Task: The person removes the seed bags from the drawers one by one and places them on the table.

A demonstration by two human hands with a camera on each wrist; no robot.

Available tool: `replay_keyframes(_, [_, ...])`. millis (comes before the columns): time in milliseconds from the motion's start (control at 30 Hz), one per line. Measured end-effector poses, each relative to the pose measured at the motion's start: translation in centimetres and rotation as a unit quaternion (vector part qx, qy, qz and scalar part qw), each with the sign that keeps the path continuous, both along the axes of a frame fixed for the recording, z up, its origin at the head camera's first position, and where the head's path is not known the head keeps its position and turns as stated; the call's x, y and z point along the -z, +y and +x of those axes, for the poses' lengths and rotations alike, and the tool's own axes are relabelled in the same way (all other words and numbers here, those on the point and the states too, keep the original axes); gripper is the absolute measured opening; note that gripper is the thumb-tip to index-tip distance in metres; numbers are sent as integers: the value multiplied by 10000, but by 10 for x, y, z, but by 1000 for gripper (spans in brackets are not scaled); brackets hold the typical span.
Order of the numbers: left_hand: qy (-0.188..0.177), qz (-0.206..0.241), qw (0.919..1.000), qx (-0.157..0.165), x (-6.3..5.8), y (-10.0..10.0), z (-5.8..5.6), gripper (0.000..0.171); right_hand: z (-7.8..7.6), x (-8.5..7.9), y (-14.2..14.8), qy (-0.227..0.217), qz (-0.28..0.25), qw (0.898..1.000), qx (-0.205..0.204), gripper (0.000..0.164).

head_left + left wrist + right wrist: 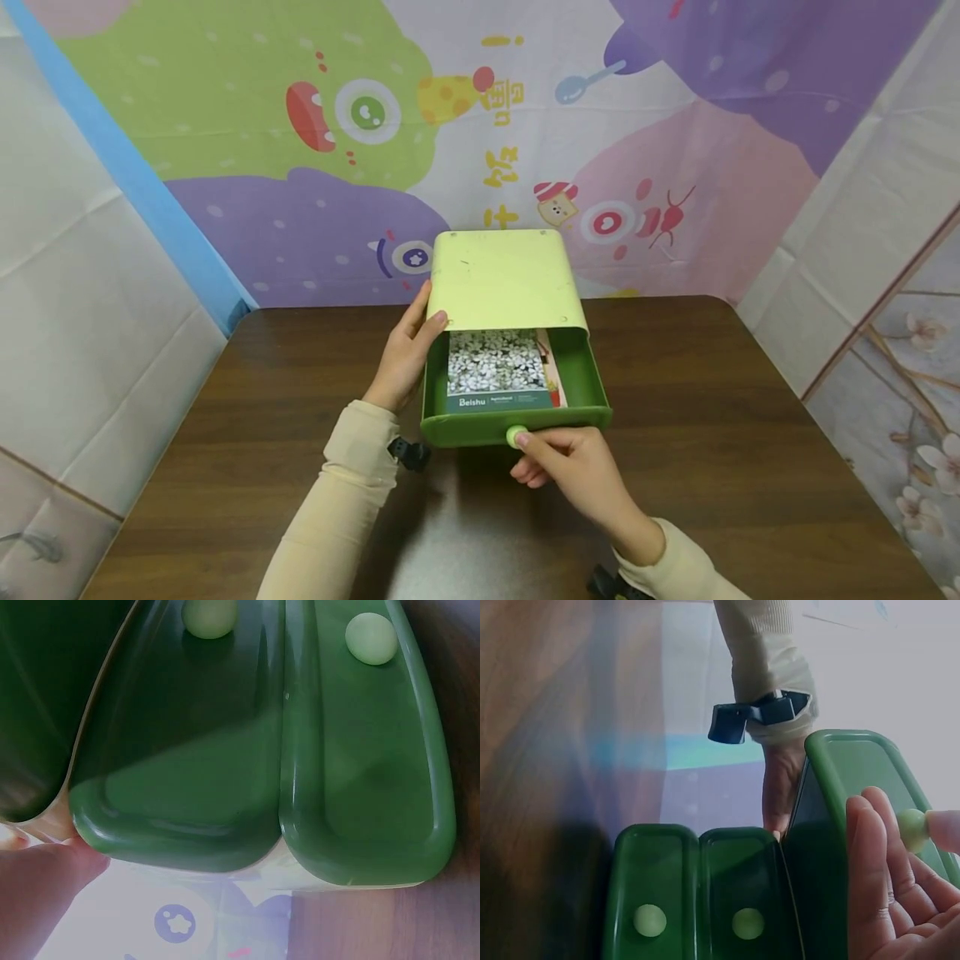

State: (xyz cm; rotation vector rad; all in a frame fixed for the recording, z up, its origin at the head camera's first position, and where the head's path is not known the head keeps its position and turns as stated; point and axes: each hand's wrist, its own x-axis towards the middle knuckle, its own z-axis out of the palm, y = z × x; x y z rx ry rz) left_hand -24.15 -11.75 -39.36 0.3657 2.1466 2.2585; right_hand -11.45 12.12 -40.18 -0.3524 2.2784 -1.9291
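Observation:
A light green drawer cabinet stands on the table with its top drawer pulled out. Inside that drawer lies a booklet with a white flower picture, partly over another printed piece. My right hand pinches the drawer's round pale knob between thumb and finger, also seen in the right wrist view. Against the cabinet's left side my left hand rests, its thumb by the top front edge and its fingers mostly straight. Two lower drawers with pale knobs sit closed in both wrist views.
The brown wooden table holds the cabinet near its back edge. Behind it hangs a cartoon-printed cloth. Pale panels rise along both sides. Black wrist devices are worn over the cream sleeves.

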Motion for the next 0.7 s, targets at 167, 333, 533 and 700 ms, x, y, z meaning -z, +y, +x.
replay_keyframes(167, [46,-70,10000,3,-1,0,1,66,7,2,1,74,12,10000,-65,33])
replay_keyframes(333, [46,-67,10000,5,-2,1,2,65,13,6,2,40,32,10000,-63,32])
replay_keyframes(533, [74,-146,9999,-18,-1,0,1,68,16,10,1,23,-16,10000,-83,31])
replay_keyframes(700, [109,-173,9998,-42,0,0,0,70,17,14,0,-33,-94,9998,-153,31])
